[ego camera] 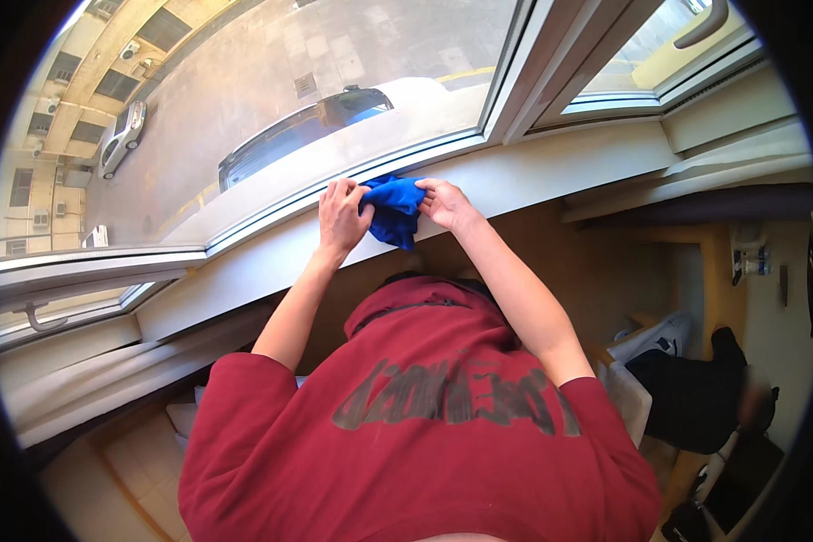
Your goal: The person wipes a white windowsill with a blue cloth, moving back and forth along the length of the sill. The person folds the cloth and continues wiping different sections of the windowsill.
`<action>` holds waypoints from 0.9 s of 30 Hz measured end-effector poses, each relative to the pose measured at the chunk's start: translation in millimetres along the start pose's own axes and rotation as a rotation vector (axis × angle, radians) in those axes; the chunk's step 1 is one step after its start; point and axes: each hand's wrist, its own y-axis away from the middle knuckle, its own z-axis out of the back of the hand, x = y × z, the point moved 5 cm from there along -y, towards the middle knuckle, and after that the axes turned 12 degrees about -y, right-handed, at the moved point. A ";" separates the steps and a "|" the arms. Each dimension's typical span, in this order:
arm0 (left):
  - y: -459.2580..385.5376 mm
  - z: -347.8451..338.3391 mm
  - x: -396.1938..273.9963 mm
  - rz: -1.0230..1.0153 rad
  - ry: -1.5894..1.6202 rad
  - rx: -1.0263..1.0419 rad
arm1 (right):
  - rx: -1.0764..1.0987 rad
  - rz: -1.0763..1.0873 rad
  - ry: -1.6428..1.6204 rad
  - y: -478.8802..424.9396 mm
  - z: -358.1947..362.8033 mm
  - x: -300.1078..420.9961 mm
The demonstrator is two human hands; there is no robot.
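A crumpled blue cloth [394, 206] hangs between my two hands, over the white windowsill [515, 173]. My left hand [342, 211] grips its left side, with the thumb and fingers pressed on the fabric. At the upper right corner, my right hand [444, 201] pinches the cloth between thumb and fingers. One end of the fabric droops past the sill's near edge. Just beyond my hands runs the lower frame of the window [352, 168], its large pane facing a paved yard.
Side windows with handles [704, 27] stand at both ends of the sill. Pale curtains [732, 159] hang at either side. At the right, a person in dark clothes [684, 393] sits near a desk. Outside are a white vehicle [298, 135] and a parked car [123, 139].
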 end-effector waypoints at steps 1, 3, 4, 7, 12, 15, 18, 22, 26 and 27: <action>-6.1 5.7 3.5 0.000 -0.006 -0.028 | -0.010 -0.019 -0.020 0.5 -7.6 0.3; -20.0 18.7 5.9 -0.024 -0.022 -0.073 | -0.006 -0.025 -0.064 0.9 -23.6 4.3; -24.3 25.8 6.2 -0.028 -0.024 -0.083 | -0.014 -0.032 -0.069 5.9 -32.3 6.9; -19.6 36.2 6.8 -0.089 -0.026 -0.119 | 0.027 0.045 0.030 17.1 -36.2 7.6; 31.0 -24.8 8.7 -0.283 -0.059 0.302 | -0.260 0.258 0.577 17.1 22.1 -8.0; 49.1 -32.0 15.3 -0.143 0.055 0.253 | -0.215 0.291 0.631 21.6 31.1 -19.3; 51.7 -46.3 29.6 0.185 0.091 0.220 | -0.237 0.291 0.724 28.2 29.3 -27.8; 36.3 -73.2 44.8 0.510 0.227 0.331 | -0.187 0.163 0.513 20.6 29.7 -26.8; 37.3 -89.6 51.2 0.633 0.501 0.369 | -0.292 0.397 1.321 29.0 26.0 -20.4; 38.9 -87.9 53.4 0.647 0.493 0.355 | -0.326 0.458 1.645 33.6 21.5 -17.2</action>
